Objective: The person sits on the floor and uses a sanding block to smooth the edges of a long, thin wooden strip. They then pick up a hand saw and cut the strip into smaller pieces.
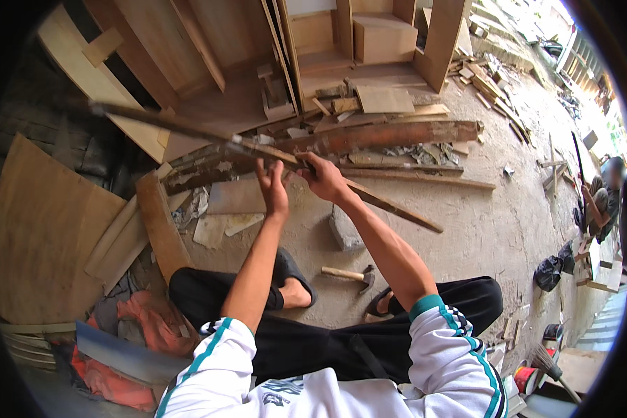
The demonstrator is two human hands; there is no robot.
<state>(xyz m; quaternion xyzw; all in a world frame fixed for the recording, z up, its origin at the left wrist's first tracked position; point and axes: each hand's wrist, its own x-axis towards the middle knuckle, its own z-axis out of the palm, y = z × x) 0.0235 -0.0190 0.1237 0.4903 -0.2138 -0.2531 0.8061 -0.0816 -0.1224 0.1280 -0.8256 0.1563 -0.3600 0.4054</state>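
A long, thin wooden strip [390,205] slants across in front of me, from the upper left down to the right. My right hand [323,178] is closed around it near its middle. Just beside that grip, my left hand [275,189] is raised against the near side of the strip, its fingers stretched upward and not wrapped round it. On the ground between my feet lies a hammer [341,274] with a wooden handle. A grey stone block [345,230] sits a little farther off, below the strip.
Large wooden cabinets [386,42] stand at the far side, with planks and a brown beam [397,137] before them. Curved plywood [45,223] leans at left. Orange cloth [111,380] lies near left. At right are a black bag [549,273], a brush [547,361] and another person [606,198].
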